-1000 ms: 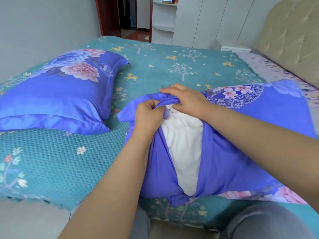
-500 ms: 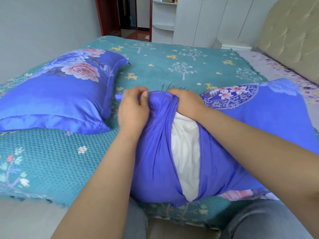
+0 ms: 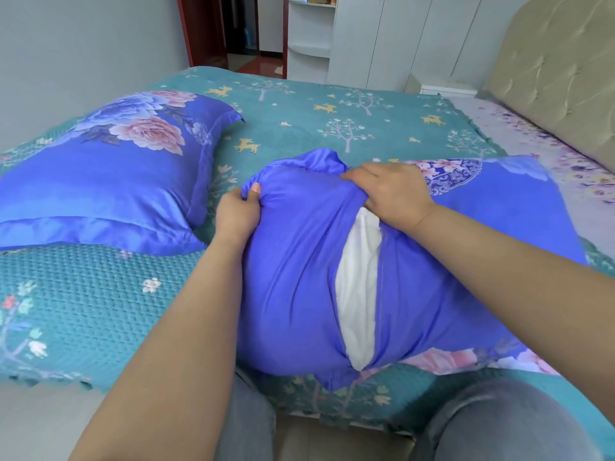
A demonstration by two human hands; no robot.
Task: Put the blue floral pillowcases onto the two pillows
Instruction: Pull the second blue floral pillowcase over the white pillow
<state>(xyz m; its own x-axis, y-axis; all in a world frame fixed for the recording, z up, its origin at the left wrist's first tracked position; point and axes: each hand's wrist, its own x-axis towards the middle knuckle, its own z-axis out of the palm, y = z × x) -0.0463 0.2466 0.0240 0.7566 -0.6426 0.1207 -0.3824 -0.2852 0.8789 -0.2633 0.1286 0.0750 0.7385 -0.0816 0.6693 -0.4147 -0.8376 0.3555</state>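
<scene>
Left hand (image 3: 238, 216) pinches pillowcase (image 3: 299, 261) flap, right hand (image 3: 392, 194) grips opening edge so white pillow (image 3: 357, 294) gets covered; finished pillow (image 3: 100, 181) parked far left on bed (image 3: 332, 128)

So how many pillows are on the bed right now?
2. A fully cased blue floral pillow lies far left; a white pillow, partly covered by its blue floral pillowcase, lies under both hands.

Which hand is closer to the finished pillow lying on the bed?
Left. The left hand grips the pillowcase just beside the finished pillow; the right hand is farther away.
</scene>
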